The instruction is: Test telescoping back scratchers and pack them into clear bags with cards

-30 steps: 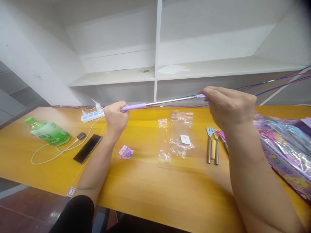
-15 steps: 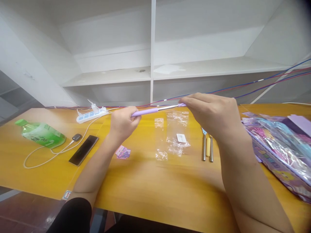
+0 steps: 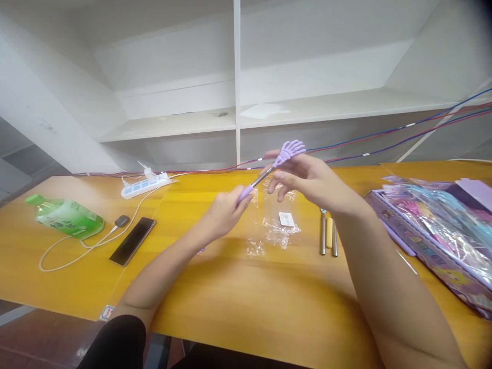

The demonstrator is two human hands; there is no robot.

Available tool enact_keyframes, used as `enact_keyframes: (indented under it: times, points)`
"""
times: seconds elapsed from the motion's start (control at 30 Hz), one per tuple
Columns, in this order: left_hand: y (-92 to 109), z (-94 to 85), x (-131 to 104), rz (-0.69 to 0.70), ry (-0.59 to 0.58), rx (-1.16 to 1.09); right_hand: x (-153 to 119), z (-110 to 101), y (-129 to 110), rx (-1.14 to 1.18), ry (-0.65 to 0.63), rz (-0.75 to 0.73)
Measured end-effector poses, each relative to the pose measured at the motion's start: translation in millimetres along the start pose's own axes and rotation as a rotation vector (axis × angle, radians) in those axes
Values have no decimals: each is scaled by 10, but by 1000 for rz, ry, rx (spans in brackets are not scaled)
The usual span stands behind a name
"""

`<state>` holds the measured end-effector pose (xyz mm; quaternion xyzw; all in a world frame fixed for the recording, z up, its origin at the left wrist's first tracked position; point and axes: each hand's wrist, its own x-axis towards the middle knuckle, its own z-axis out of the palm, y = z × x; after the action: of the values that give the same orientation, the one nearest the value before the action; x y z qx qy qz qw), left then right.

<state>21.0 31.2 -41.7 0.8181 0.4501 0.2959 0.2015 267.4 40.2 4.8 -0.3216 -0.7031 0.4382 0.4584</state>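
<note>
A telescopic back scratcher (image 3: pixel 289 151) with a purple claw shaped like a skeleton hand, a short metal rod and a purple handle is held up over the table, tilted up to the right. My left hand (image 3: pixel 226 212) is closed around its handle. Beside and behind the claw is my right hand (image 3: pixel 307 177), its fingers loosely curled and apart, not gripping it; whether a fingertip touches the rod I cannot tell. Below lie clear plastic wrappers (image 3: pixel 279 230), one with a white label. Two metal tubes and a yellow stick (image 3: pixel 329 233) lie beside my right forearm.
On the right, a purple patterned box (image 3: pixel 388 215) holds several wrapped items. A green bottle (image 3: pixel 65 215), a phone (image 3: pixel 132 241), a cabled black device (image 3: pixel 122 220) and a power strip (image 3: pixel 145 185) are on the left. White shelving (image 3: pixel 238 92) rises behind the table (image 3: pixel 246 307).
The back scratcher's rod is shorter now and tilts more steeply. My left hand has moved right, and my right hand has come off the claw, which now shows.
</note>
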Motion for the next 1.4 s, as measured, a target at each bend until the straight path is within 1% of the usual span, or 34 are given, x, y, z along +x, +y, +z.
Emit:
enact_keyframes:
  times: [0.03,0.1,0.17,0.2,0.23,0.27,0.33,0.37,0.43,0.47,0.53,0.63,0.7,0.77,0.8,0.87,0.9,0.97,1.03,1.07,1.1,1.17,1.23,1.3,1.4]
  points:
    - [15,29,-9,2,-70,-16,5,50,0,14,-35,9]
    - [23,79,-26,10,-275,-14,17,129,14,-25,-47,7]
    - [-11,145,-43,4,-504,61,30,149,39,-78,12,-6]
    - [-41,195,-54,9,-603,124,35,135,49,-83,66,-16]
    - [-75,258,-68,12,-672,200,38,107,53,-70,130,-31]
    - [-108,333,-85,62,-732,264,37,68,50,-46,198,-47]
    - [-160,499,-126,199,-804,323,27,-21,20,5,314,-75]
    - [-175,574,-146,244,-840,335,17,-63,-6,21,351,-86]
    - [-186,673,-177,282,-862,341,-6,-128,-69,32,393,-101]
    - [-186,686,-183,284,-859,334,-17,-150,-100,34,408,-107]
    - [-183,630,-171,276,-832,312,-36,-175,-148,42,438,-117]
    - [-178,384,-102,263,-769,280,-53,-182,-165,32,461,-151]
    - [-170,167,-49,233,-678,272,-65,-170,-150,-28,453,-172]
    - [-155,-45,-11,192,-534,272,-81,-140,-133,-160,424,-147]
    - [-143,-139,-2,174,-432,265,-90,-117,-128,-249,398,-111]
    - [-109,-292,0,201,-155,190,-104,-52,-122,-415,323,-35]
    - [-85,-348,-7,231,-42,169,-106,-13,-119,-471,269,-8]
    - [-21,-420,-34,314,155,139,-100,74,-106,-502,115,17]
    - [59,-442,-75,407,284,138,-86,165,-81,-459,-52,14]
    - [101,-438,-99,449,315,144,-79,208,-66,-427,-111,7]
    - [142,-427,-125,482,326,151,-74,247,-52,-397,-140,-11]
    - [209,-398,-173,513,323,150,-72,306,-35,-362,-128,-74]
    - [249,-384,-205,506,300,96,-81,330,-36,-348,-89,-141]
    - [256,-402,-208,488,218,10,-98,323,-49,-304,-48,-178]
    - [208,-466,-160,509,56,-67,-127,288,-59,-174,-30,-160]
